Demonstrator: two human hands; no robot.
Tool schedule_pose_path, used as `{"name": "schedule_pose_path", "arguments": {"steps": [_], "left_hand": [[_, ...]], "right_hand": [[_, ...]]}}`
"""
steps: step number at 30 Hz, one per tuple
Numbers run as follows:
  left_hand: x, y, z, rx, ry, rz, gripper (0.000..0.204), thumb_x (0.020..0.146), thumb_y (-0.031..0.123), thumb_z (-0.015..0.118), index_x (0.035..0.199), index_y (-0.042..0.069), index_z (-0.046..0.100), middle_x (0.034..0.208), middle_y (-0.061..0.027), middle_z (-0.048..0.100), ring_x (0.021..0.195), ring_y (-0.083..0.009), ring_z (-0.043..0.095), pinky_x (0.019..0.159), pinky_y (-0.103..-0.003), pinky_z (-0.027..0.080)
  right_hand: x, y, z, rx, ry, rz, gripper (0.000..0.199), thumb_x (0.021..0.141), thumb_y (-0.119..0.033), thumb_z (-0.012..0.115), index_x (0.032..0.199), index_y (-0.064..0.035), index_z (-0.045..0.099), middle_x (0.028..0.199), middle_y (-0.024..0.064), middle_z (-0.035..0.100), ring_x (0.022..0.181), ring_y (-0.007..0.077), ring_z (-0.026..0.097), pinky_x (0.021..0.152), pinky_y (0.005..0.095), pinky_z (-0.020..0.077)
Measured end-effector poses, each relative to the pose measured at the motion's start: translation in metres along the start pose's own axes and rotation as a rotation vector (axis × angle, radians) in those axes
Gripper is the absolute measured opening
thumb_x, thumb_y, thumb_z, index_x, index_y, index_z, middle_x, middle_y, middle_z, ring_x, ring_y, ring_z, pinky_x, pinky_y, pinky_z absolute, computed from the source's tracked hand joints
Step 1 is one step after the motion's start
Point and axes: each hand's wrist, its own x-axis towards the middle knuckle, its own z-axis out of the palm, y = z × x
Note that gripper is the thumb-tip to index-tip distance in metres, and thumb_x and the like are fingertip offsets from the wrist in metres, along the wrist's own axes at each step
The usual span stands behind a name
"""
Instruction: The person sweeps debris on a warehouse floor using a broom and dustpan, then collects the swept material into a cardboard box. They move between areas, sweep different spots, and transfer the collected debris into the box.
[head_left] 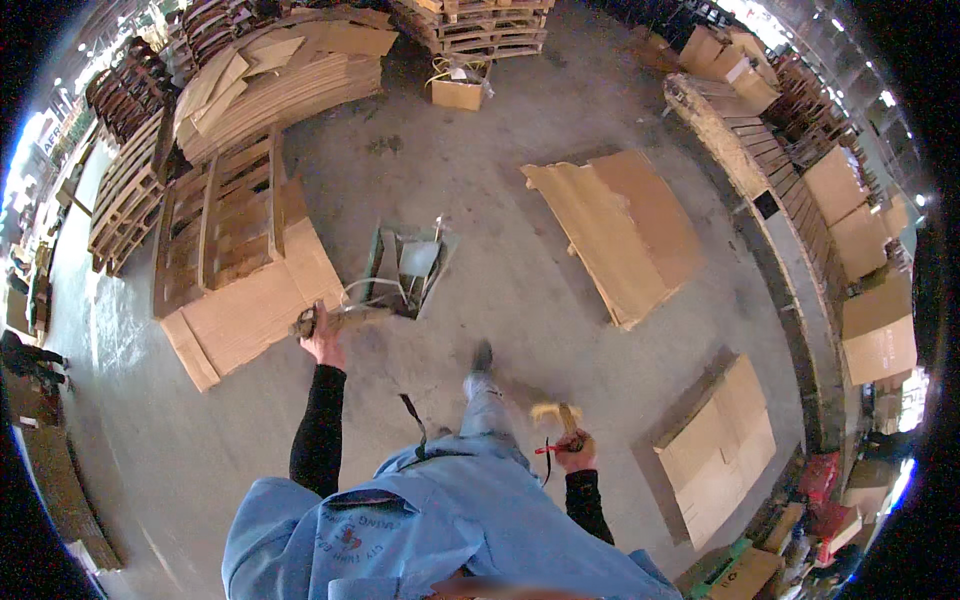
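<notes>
With the left hand (322, 340) clenched on a wooden piece (345, 320) and the right hand (573, 450) clenched on a hammer (557, 413), walking across the floor (500, 280) risks tripping on the cardboard sheets (620, 230).

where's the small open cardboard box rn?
Head view, top centre: the small open cardboard box sits on the concrete floor, just below the stacked wooden pallets.

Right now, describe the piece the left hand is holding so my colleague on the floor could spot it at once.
Start at the wooden pallet lying on flat cardboard sheets left of the concrete floor's middle. Just off their right corner, the left hand grips a short strip of brownish wood, roughly level. Unlike the boards nearby, it is a single loose piece lifted off the floor, its far end pointing toward a small green frame.
</notes>
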Motion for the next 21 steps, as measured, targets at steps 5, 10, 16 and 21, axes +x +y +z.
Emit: {"name": "schedule_pose_path", "arguments": {"steps": [5,10,16,21], "left_hand": [[0.101,-0.028,0.135,0.137,0.099,-0.035,0.04,0.078,0.026,0.074,0.111,0.015,0.054,0.105,0.0016,0.057,0.091,-0.015,0.055,0.071,-0.043,0.046],[0.19,-0.039,0.274,0.043,-0.103,-0.101,0.04,0.08,0.027,0.072,0.113,0.015,0.052,0.124,0.0009,0.049,0.115,-0.0187,0.044,0.091,-0.051,0.038],[0.314,-0.063,0.453,0.12,0.05,-0.011,0.041,0.077,0.02,0.075,0.111,0.013,0.052,0.114,-0.0002,0.055,0.105,-0.0193,0.049,0.081,-0.046,0.043],[0.431,-0.109,0.607,0.023,-0.045,0.103,0.025,0.079,0.013,0.073,0.096,0.01,0.056,0.081,0.0004,0.057,0.065,-0.0133,0.051,0.054,-0.031,0.044]], "right_hand": [[0.08,-0.012,0.193,0.092,-0.035,0.174,0.017,0.083,-0.015,0.048,0.067,-0.0096,0.045,0.056,-0.0007,0.043,0.051,0.0137,0.045,0.051,0.0265,0.0395],[0.147,-0.032,0.358,0.015,-0.209,0.359,0.016,0.082,-0.017,0.054,0.071,-0.0077,0.047,0.056,-0.0006,0.043,0.052,0.0128,0.043,0.05,0.0267,0.0374],[0.253,-0.057,0.517,0.05,-0.272,0.433,0.016,0.083,-0.02,0.057,0.073,-0.0088,0.049,0.058,0.0009,0.045,0.05,0.0136,0.042,0.048,0.0279,0.0367],[0.34,-0.075,0.625,-0.065,-0.288,0.309,0.015,0.084,-0.02,0.057,0.076,-0.0091,0.05,0.063,0.0021,0.047,0.052,0.0133,0.046,0.049,0.028,0.0379]]}}
